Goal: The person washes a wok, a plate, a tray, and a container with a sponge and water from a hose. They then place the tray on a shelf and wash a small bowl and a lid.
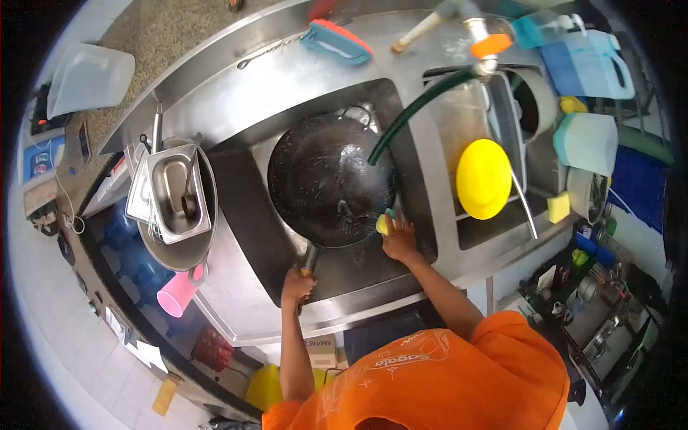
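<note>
A large dark wok [330, 179] with a wet inner face sits in the left basin of a steel sink [244, 215]. My left hand [297, 287] is wrapped round the wok's handle [310, 258] at the near side. At the wok's lower right rim, my right hand [400, 240] presses a yellow and green sponge [383, 223] against the edge. A dark green hose [423, 102] hangs from the tap [476, 36] and ends over the wok.
In the right basin lies a yellow bowl [484, 179]. Steel pans [175, 193] are stacked on the left, above a pink cup [178, 294]. A blue and orange brush [337, 41] rests on the back ledge. Plastic jugs [588, 64] and another yellow sponge [558, 207] stand at the right.
</note>
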A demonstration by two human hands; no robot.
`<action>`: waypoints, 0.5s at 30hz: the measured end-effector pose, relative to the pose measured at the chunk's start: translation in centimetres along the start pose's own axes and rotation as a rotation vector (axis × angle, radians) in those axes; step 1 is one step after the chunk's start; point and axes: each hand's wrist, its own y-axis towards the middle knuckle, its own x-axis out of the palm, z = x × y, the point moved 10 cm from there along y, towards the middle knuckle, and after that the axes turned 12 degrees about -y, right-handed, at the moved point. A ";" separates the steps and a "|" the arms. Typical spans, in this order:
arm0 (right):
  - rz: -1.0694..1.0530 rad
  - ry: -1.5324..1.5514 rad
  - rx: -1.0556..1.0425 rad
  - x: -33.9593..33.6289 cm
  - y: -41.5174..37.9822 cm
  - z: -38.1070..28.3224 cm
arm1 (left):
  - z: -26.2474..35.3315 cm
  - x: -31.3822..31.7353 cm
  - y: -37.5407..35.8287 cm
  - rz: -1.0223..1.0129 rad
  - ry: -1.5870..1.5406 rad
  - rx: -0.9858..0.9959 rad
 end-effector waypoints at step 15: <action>0.830 1.099 -0.186 -47.4 -3.8 7.0 | 2.6 -2.1 -0.6 0.275 0.606 0.241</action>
